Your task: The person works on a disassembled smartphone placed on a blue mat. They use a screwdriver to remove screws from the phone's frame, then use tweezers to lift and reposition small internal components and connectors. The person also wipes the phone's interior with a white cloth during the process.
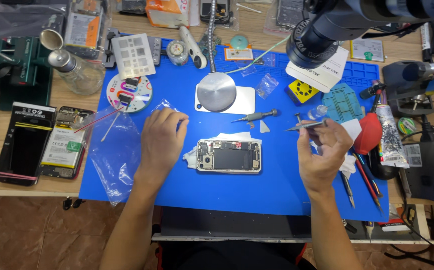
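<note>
An opened phone (229, 156) with its insides showing lies on white tissue (227, 137) in the middle of the blue work mat (257, 195). My left hand (161, 139) rests palm down on the mat just left of the phone, its fingertips on a small clear plastic bag (163, 106). To the right of the phone, my right hand (322, 150) is raised a little and grips metal tweezers (304, 126) that point left. A small screwdriver (255, 117) lies on the mat behind the phone.
A microscope head (322, 35) hangs over the back right. A round metal lamp base (217, 91) stands behind the phone. Another opened phone (64, 142) and a dark phone (22, 145) lie left. A red blower (369, 132), pens and tubes crowd the right.
</note>
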